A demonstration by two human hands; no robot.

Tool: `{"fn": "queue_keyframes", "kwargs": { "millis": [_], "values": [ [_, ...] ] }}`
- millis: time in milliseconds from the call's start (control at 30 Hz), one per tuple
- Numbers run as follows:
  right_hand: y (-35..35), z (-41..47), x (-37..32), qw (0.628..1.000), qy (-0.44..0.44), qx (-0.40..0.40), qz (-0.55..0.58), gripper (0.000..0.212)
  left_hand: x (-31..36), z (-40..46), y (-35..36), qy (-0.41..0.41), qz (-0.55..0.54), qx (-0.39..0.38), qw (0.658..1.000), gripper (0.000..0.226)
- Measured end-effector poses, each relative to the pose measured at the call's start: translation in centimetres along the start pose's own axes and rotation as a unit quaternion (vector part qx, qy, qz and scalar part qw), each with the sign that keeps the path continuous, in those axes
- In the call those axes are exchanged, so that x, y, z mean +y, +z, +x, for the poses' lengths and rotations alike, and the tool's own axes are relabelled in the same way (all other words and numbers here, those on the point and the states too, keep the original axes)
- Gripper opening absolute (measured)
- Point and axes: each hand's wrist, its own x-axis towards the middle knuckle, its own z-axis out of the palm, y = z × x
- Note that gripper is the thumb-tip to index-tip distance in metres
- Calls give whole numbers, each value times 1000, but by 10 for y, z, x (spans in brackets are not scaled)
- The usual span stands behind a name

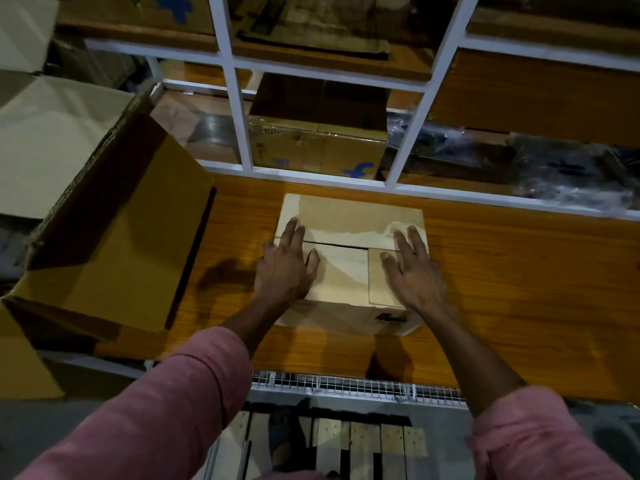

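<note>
Both hands flat on a small box's flaps
Left hand (285, 268) and right hand (412, 270), fingers straight and spread, press the folded top of the cardboard box (349, 258) mid-desk (519, 271); flaps seemingly untaped in dim light

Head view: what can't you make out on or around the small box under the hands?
- Inside of the small box: head view, closed flaps, left hand and right hand cover it.
- The dark print on its near side: head view, too small and dim to read.
- The large carton: head view, cut off by the left edge.
</note>
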Motion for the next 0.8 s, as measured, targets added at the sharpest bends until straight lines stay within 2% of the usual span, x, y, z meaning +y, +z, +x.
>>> {"fn": "queue_keyframes", "kwargs": {
  "millis": [333,533,700,800],
  "values": [
    [6,-2,4,1000,-1,21,0,69,0,11,0,24,5,-12,1000,80],
    [8,-17,-2,999,42,31,-9,69,-7,21,5,47,14,-42,998,87],
    [11,-41,-3,995,45,77,32,67,-5,4,-3,61,27,-61,996,80],
    [10,-49,-3,996,42,71,32,74,-3,-7,-8,39,22,-75,996,80]
  ]
}}
